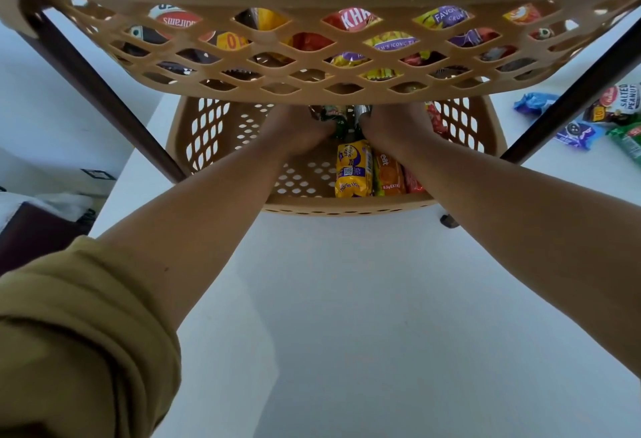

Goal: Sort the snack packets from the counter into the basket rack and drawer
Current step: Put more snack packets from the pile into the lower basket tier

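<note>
Dim, soft daylight; wide-angle bending at edges, slight blur.

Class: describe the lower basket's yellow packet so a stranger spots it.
Look in the lower tan perforated plastic basket. Packets lie side by side near its front rim. The yellow packet with purple patches is leftmost, beside an orange packet.

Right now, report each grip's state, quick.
Left grip: holds a dark green foil snack packet.
Right grip: holds a silver-ended green foil packet.
</note>
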A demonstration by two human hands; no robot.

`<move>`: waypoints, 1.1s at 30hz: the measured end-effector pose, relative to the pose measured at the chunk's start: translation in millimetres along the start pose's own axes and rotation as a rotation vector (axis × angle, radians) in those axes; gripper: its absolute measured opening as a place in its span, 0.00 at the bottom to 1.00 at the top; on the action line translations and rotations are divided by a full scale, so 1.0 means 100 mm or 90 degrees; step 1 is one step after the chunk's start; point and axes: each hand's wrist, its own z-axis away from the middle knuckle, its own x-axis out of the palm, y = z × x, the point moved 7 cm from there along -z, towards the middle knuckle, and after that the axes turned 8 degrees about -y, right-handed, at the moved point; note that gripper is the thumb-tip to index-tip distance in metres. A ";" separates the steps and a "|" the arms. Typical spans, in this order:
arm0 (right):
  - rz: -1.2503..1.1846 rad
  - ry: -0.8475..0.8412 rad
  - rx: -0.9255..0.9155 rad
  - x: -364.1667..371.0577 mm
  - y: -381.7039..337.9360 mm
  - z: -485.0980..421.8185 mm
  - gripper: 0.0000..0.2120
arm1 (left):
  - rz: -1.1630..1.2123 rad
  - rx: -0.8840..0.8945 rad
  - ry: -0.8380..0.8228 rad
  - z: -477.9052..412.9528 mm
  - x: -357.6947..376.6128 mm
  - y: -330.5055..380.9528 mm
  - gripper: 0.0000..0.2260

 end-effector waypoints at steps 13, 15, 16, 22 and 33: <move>-0.037 0.029 -0.085 -0.32 -0.21 0.20 0.09 | -0.060 0.059 0.136 0.36 -0.24 0.38 0.12; -0.018 0.043 -0.129 -0.45 -0.31 0.38 0.12 | -0.098 0.062 0.121 0.50 -0.24 0.49 0.17; -0.006 0.059 -0.146 -0.52 -0.33 0.48 0.15 | -0.113 0.061 0.107 0.57 -0.21 0.52 0.20; -0.019 0.097 -0.176 -0.79 -0.31 1.21 0.20 | -0.103 0.191 0.199 1.34 -0.22 0.65 0.22; -0.045 0.142 -0.099 -0.92 0.30 2.48 0.20 | -0.021 0.265 0.191 2.24 0.27 0.83 0.28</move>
